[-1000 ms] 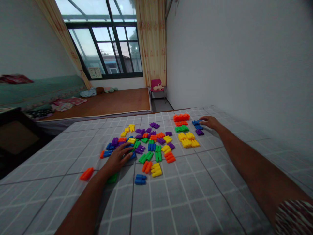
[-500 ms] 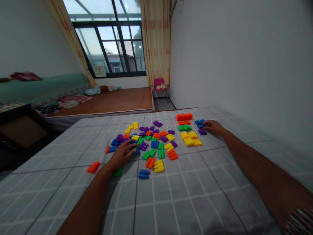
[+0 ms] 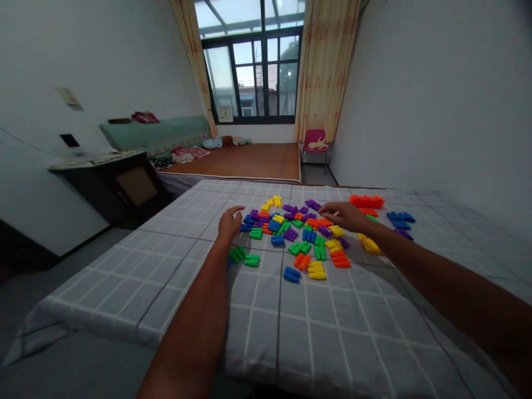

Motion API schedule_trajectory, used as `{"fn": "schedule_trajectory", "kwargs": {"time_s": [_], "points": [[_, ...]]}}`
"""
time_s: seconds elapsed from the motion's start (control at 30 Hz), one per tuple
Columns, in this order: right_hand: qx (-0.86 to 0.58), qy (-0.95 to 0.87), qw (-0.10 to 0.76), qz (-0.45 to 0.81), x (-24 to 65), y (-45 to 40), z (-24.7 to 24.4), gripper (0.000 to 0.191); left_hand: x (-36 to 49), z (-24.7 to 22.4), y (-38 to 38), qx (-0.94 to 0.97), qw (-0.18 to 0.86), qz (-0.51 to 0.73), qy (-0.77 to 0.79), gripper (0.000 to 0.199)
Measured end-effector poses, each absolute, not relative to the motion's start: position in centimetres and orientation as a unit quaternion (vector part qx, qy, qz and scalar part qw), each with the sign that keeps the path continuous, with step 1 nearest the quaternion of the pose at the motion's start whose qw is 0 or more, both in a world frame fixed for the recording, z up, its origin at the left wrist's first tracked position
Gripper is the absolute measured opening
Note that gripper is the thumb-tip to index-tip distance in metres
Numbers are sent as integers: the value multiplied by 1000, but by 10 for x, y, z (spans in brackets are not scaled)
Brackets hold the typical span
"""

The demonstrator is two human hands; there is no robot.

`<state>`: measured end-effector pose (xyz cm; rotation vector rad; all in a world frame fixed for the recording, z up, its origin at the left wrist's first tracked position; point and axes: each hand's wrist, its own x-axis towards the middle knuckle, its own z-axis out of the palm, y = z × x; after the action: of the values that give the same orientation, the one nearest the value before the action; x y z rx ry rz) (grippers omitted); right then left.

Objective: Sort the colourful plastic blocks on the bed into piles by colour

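A loose pile of small plastic building blocks in purple, green, blue, orange and yellow lies on the checked cloth. My left hand (image 3: 230, 224) is at the pile's left edge, beside blue blocks (image 3: 247, 219); its thumb and forefinger are apart with nothing visible between them. My right hand (image 3: 341, 215) hovers over the pile's right side, fingers apart and pointing left, nearest a purple block (image 3: 312, 205) and an orange block (image 3: 319, 223). No block shows in it. Green blocks (image 3: 251, 260) lie close to my left forearm, which partly covers a blue one.
Blocks grouped by colour stand on the right: orange (image 3: 366, 201), blue (image 3: 400, 219), and yellow (image 3: 369, 244) partly behind my right forearm. The checked tablecloth (image 3: 257, 332) hangs over the near edge. Beyond are a low bed (image 3: 257, 160), a pink chair (image 3: 315, 138) and a dark cabinet (image 3: 135, 185).
The view has swung left. My right hand has left the blue and purple blocks on the right and come over the pile. My left hand has drawn back to the pile's left edge.
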<state>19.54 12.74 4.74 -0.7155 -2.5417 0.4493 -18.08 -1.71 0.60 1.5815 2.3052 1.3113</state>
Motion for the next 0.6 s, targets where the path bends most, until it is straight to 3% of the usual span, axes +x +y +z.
{"fn": "schedule_trajectory", "kwargs": {"time_s": [0.07,0.23,0.37,0.6], "points": [[-196,-948,197,155,139,110,43,25,-186,-2,-18,511,56,361,778,39],[-99,-984,123,87,56,101,31,54,-175,-15,-16,594,71,265,756,46],[-68,-994,50,64,46,107,29,48,-167,-15,-15,614,69,266,740,46],[-212,-965,110,109,102,112,29,50,-166,-14,-13,619,81,273,732,36]]}}
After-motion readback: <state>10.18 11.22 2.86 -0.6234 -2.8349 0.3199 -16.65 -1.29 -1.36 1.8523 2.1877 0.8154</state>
